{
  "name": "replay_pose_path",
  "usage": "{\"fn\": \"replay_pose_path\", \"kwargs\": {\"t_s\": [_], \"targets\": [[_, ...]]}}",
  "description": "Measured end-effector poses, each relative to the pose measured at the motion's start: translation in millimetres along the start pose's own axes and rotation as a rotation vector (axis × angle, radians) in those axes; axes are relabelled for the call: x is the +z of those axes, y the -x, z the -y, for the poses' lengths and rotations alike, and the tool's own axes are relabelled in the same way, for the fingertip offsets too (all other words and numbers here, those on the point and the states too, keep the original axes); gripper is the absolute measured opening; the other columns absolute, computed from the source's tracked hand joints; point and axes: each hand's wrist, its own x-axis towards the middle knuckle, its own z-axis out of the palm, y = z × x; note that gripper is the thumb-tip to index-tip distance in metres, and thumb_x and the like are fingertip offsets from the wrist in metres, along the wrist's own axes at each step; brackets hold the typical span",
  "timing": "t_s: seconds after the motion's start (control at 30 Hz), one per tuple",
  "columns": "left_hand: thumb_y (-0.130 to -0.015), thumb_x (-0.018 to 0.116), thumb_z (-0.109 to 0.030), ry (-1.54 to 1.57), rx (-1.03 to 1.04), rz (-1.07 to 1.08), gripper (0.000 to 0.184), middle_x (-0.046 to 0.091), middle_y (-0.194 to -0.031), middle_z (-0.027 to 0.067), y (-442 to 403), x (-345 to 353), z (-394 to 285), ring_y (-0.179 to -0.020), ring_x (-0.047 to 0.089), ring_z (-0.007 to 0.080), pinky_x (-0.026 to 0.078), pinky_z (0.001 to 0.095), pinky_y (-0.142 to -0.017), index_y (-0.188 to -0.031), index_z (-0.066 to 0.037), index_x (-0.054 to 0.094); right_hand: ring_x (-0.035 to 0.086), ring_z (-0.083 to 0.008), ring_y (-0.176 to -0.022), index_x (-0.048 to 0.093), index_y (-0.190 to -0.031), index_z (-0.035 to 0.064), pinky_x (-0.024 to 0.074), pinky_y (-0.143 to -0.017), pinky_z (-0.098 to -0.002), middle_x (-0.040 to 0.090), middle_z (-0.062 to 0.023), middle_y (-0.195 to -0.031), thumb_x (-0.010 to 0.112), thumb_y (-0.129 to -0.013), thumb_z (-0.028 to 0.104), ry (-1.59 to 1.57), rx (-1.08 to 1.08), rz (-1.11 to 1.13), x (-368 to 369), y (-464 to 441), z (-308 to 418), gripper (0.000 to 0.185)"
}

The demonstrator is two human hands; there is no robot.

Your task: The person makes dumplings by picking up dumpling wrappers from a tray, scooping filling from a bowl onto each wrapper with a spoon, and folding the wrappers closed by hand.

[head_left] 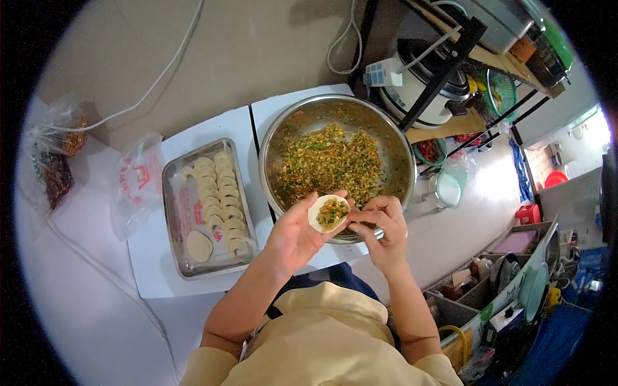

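Steel gleams in the middle of the head view: a wide bowl (395, 161) stands on white tables (145, 273), with chopped filling (329, 161) of green, orange and pale bits heaped over its base. At the bowl's near edge the left hand (297, 228) is turned palm up and cradles a wrapper (314, 214), its thumb along one side and its other fingers curled around and beneath. A small mound of the same mix sits on the wrapper, which is unsealed.

The right hand (384, 230) is just beside it, thumb and forefinger drawn close together at the wrapper's right edge; whether they pinch the dough, I cannot tell.

To the left of the bowl lies a metal tray (177, 186), slightly askew. Folded dumplings (228, 192) run along it in two overlapping rows, and one flat round (199, 246) of dough lies near its lower left corner. Beside the tray is a clear bag (138, 183) with red print.

Beyond the bowl, to the right, a cooker (415, 100) stands within a black-framed rack (473, 42). Pale yellow cloth, the person's shirt (322, 341), fills the bottom.
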Motion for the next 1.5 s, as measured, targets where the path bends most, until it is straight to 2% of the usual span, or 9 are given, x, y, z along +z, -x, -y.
{"fn": "replay_pose_path", "kwargs": {"t_s": [0.23,0.3,0.4,0.47,0.53,0.67,0.73,1.03,1.5], "targets": [[-0.085,0.054,-0.006,-0.328,0.046,0.137,0.051,0.052,-0.125,0.0127,12.7,7.7,6.7,-0.116,0.051,0.021,0.038,0.0352,-0.102,-0.133,0.004,0.037,0.05,-0.0247,-0.082,0.068,-0.082,0.0102,0.0403,-0.07,-0.034,0.052,-0.0055,-0.083,0.073,-0.067,0.01,0.005,-0.081,0.006,3.0,-0.1,-1.7,0.016],[-0.079,0.058,0.004,-0.694,0.076,0.04,0.06,0.053,-0.122,0.0091,19.3,17.8,8.0,-0.112,0.052,0.0165,0.042,0.0303,-0.096,-0.135,-0.001,0.038,0.05,-0.0246,-0.081,0.068,-0.082,0.0099,0.0402,-0.07,-0.0339,0.052,-0.0052,-0.084,0.073,-0.067,0.01,0.001,-0.066,0.005,1.4,-1.4,4.7,0.016],[-0.078,0.059,0.007,-0.902,0.123,0.015,0.063,0.053,-0.123,0.0072,22.0,24.2,5.8,-0.111,0.052,0.0137,0.044,0.0263,-0.091,-0.136,-0.004,0.038,0.05,-0.0248,-0.081,0.068,-0.084,0.0094,0.0408,-0.071,-0.034,0.053,-0.0055,-0.085,0.073,-0.067,0.01,-0.026,-0.056,0.006,-1.7,-1.1,13.1,0.018],[-0.079,0.059,0.005,-0.925,0.15,0.022,0.061,0.053,-0.123,0.007,24.4,26.3,4.8,-0.111,0.052,0.0135,0.043,0.0259,-0.09,-0.136,-0.003,0.038,0.05,-0.0251,-0.082,0.069,-0.087,0.0091,0.0415,-0.072,-0.0342,0.053,-0.0061,-0.086,0.072,-0.068,0.01,-0.046,-0.065,0.007,-1.2,2.2,18.1,0.02],[-0.081,0.059,0.003,-0.95,0.182,0.034,0.06,0.053,-0.123,0.0069,25.7,27.6,2.7,-0.11,0.052,0.0133,0.043,0.0254,-0.09,-0.136,-0.003,0.038,0.051,-0.026,-0.089,0.069,-0.096,0.0094,0.0429,-0.077,-0.0343,0.055,-0.0086,-0.096,0.072,-0.069,0.011,-0.29,0.102,-0.094,1.3,4.9,23.2,0.027],[-0.083,0.058,0.001,-0.83,0.162,0.075,0.054,0.054,-0.122,0.0093,27.6,26.4,2.0,-0.109,0.054,0.0151,0.043,0.0273,-0.094,-0.134,-0.001,0.04,0.051,-0.0275,-0.098,0.069,-0.101,0.0101,0.0422,-0.083,-0.0361,0.056,-0.0113,-0.108,0.072,-0.07,0.014,-0.3,0.01,-0.079,3.1,6.4,14.3,0.032],[-0.088,0.058,-0.006,-0.864,0.138,0.127,0.051,0.052,-0.121,0.0056,26.7,23.5,0.6,-0.107,0.05,0.0096,0.042,0.0246,-0.089,-0.135,-0.001,0.039,0.05,-0.0279,-0.102,0.07,-0.101,0.0105,0.0407,-0.085,-0.0377,0.057,-0.0114,-0.112,0.071,-0.071,0.015,-0.218,-0.071,-0.018,2.2,7.1,12.5,0.03],[-0.089,0.057,-0.009,-0.882,0.169,0.111,0.046,0.056,-0.116,0.0053,25.3,22.9,-0.1,-0.099,0.05,0.0066,0.042,0.0206,-0.081,-0.132,0.0,0.043,0.049,-0.0283,-0.099,0.07,-0.096,0.0109,0.0389,-0.085,-0.0385,0.057,-0.0104,-0.108,0.068,-0.071,0.015,-0.128,-0.111,-0.006,-0.3,-1.2,18.5,0.026],[-0.091,0.051,-0.006,-1.024,0.245,0.065,0.04,0.058,-0.117,0.0109,23.9,18.6,2.1,-0.102,0.055,0.0121,0.046,0.0262,-0.087,-0.129,0.003,0.045,0.05,-0.0262,-0.093,0.067,-0.089,0.0064,0.0422,-0.076,-0.0345,0.054,-0.0108,-0.101,0.07,-0.071,0.007,-0.163,-0.04,0.007,10.1,-4.0,16.0,0.018]]}}
